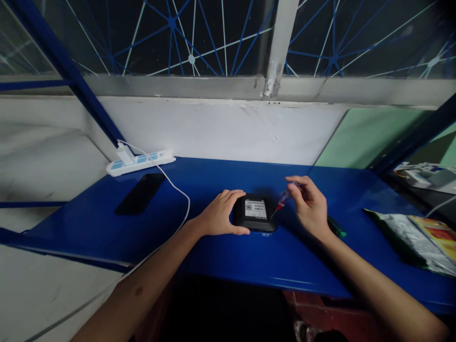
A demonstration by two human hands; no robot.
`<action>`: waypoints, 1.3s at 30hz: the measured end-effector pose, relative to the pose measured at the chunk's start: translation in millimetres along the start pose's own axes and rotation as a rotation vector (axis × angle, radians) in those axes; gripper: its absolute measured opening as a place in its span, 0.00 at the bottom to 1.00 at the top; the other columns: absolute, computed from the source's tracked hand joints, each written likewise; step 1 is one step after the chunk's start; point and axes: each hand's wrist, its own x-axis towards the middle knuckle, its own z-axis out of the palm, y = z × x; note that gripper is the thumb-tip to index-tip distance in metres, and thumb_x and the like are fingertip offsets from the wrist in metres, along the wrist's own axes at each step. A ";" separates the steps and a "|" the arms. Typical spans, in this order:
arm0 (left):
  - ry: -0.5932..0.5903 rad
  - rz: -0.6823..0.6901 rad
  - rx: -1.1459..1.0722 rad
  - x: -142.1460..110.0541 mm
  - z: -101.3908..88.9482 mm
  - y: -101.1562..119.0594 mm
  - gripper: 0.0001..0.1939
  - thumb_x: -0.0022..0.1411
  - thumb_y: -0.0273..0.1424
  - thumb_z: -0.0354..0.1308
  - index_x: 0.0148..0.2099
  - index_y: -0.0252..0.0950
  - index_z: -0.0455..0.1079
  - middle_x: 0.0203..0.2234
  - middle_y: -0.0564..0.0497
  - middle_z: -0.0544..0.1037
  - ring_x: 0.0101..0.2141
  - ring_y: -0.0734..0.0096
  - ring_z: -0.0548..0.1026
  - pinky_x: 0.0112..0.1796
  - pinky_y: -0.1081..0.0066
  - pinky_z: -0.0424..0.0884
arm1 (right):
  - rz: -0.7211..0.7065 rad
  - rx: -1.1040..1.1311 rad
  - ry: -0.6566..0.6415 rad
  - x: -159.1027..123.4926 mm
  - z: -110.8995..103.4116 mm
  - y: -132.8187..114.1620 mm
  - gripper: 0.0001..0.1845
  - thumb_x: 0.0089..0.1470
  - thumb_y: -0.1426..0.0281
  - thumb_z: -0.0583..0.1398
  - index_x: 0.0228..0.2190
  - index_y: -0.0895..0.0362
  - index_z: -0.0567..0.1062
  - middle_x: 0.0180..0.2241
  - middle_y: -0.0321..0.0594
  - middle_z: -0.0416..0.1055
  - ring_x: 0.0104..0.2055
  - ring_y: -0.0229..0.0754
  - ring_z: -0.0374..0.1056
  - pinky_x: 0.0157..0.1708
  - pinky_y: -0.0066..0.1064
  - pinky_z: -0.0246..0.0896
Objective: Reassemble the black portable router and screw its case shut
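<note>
A small black box-shaped device [254,223] lies flat on the blue table, with a white printed label [255,209] on its upper face. My left hand [223,213] grips it from the left side, fingers along the far edge and thumb at the near edge. In my right hand [309,204] is a screwdriver [285,197] with a clear handle and a red collar. It is tilted, and its tip meets the device near the right edge; whether it sits in a screw is too small to tell.
Left on the blue table [213,261] lies a black phone [140,194]. Behind it stands a white power strip [142,163] with a plugged-in charger, whose white cable [188,204] runs past my left forearm. A dark green object [337,227] and a shiny packet [409,237] lie to the right.
</note>
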 end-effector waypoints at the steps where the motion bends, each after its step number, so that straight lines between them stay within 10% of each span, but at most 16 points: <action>1: -0.002 -0.002 0.001 -0.1 -0.3 0.3 0.55 0.48 0.57 0.70 0.69 0.38 0.53 0.65 0.37 0.63 0.62 0.41 0.63 0.61 0.43 0.63 | 0.023 0.032 0.003 -0.6 0.6 -0.8 0.10 0.64 0.63 0.60 0.45 0.50 0.77 0.36 0.36 0.74 0.31 0.37 0.73 0.32 0.33 0.70; 25: -0.010 -0.005 0.005 0.0 -0.6 1.3 0.54 0.48 0.57 0.69 0.70 0.38 0.54 0.65 0.36 0.64 0.62 0.39 0.63 0.60 0.39 0.63 | 0.113 0.111 -0.061 -1.7 -1.0 -1.4 0.14 0.67 0.61 0.54 0.48 0.51 0.74 0.45 0.41 0.77 0.36 0.41 0.78 0.36 0.37 0.74; 39: 0.024 0.030 0.030 -0.1 2.6 0.3 0.52 0.50 0.58 0.68 0.69 0.39 0.54 0.65 0.38 0.64 0.62 0.41 0.63 0.61 0.43 0.62 | 0.093 0.089 0.048 14.0 26.5 -8.0 0.20 0.61 0.60 0.61 0.53 0.49 0.70 0.31 0.33 0.70 0.28 0.38 0.69 0.33 0.37 0.70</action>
